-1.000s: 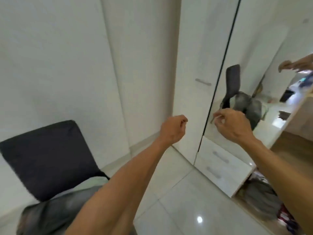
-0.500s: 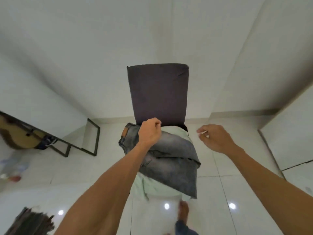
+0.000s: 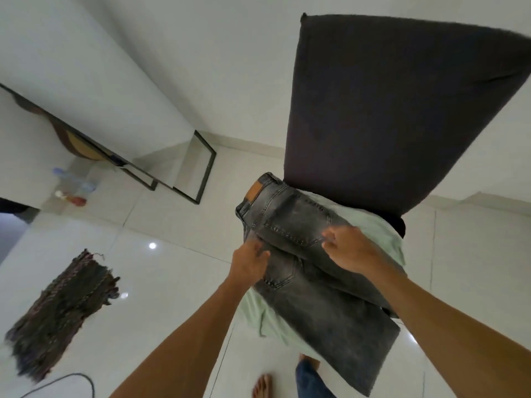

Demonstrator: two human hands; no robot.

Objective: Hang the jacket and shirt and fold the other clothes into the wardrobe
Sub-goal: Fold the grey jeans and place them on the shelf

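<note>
Grey faded jeans (image 3: 319, 300) lie folded across the seat of a dark grey chair (image 3: 388, 110), waistband toward the backrest and legs hanging over the front edge. Under them lies a pale green garment (image 3: 386, 237), spilling off the seat's front. My left hand (image 3: 250, 264) grips the jeans at their left edge below the waistband. With curled fingers, my right hand (image 3: 352, 248) holds the fabric by the back pocket. The wardrobe is out of view.
A dark fringed rug (image 3: 57, 311) lies on the white tiled floor at left, with a black cable (image 3: 71, 379) near it. A black metal frame (image 3: 202, 168), several bottles (image 3: 71, 188) and a guitar (image 3: 79, 146) stand by the left wall. My bare foot (image 3: 262, 386) is below the chair.
My view swung from the wardrobe's mirror door down to the chair. Both hands dropped from the air onto the jeans and took hold of them.
</note>
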